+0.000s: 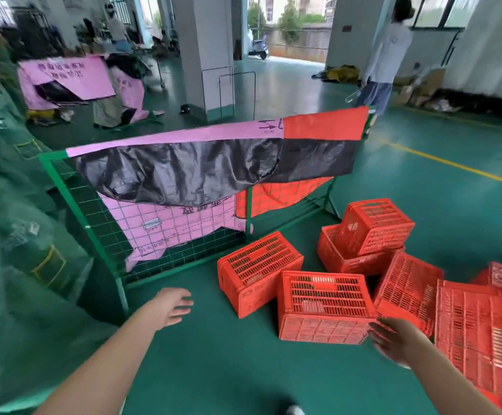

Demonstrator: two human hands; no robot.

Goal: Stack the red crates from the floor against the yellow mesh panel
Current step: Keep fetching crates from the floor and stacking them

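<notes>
Several red slatted crates lie jumbled on the green floor at the right. The nearest crate (324, 307) rests upside down, and another overturned crate (258, 271) lies just behind it, near the panel. My right hand (396, 339) touches the nearest crate's lower right corner, fingers spread; whether it grips is unclear. My left hand (173, 307) hovers open over bare floor to the left of the crates. The mesh panel (100, 223) in view has a green frame and is draped with pink, black and red sheets. No yellow panel shows.
Green plastic-wrapped bundles (10, 235) fill the left side. A white pillar (207, 55) stands behind the panel. A person (384, 58) stands at the back right beside cardboard boxes. A yellow floor line (453, 166) runs across the right.
</notes>
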